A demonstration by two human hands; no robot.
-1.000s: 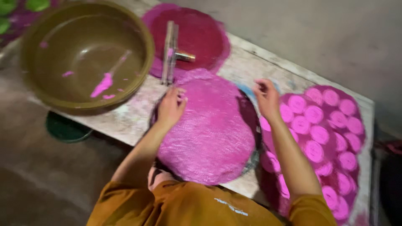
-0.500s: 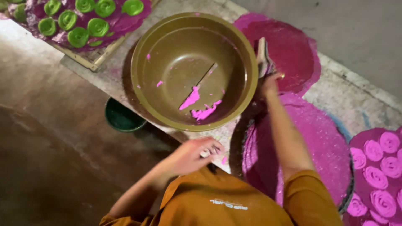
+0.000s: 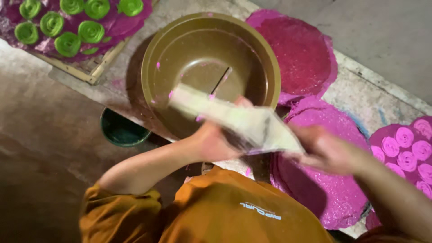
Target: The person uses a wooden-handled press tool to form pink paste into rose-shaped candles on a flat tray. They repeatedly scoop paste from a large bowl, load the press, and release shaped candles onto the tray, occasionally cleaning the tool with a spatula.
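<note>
**Pale flat tool held over brown bowl, both hands**

Rough concrete bench [image 3: 360,96] is seen from above, w/ dark floor at left. On the bench a large brown bowl [image 3: 198,58] is set, its inside flecked w/ pink paste and a thin stick resting in it. Over the bowl's near rim a pale flat tool [image 3: 234,120] is held slantwise, pink-smeared at its far end; it is motion-blurred, so its exact kind cannot be told, poss. a scraper or folded sheet. The left hand [image 3: 211,143] is closed around the tool's middle from below. The right hand [image 3: 326,150] is blurred; it is at the tool's near end, seemingly pinched on it, but the grip cannot be made out for certain.

Magenta round mats [image 3: 306,54] are laid beside the bowl to the right, one partly under the right forearm. Pink coiled pieces [image 3: 407,148] are seen at far right, green coiled pieces [image 3: 72,24] on a purple sheet at top left. A dark green tub [image 3: 121,130] is placed on the floor below the bench edge. An orange shirt is worn.
</note>
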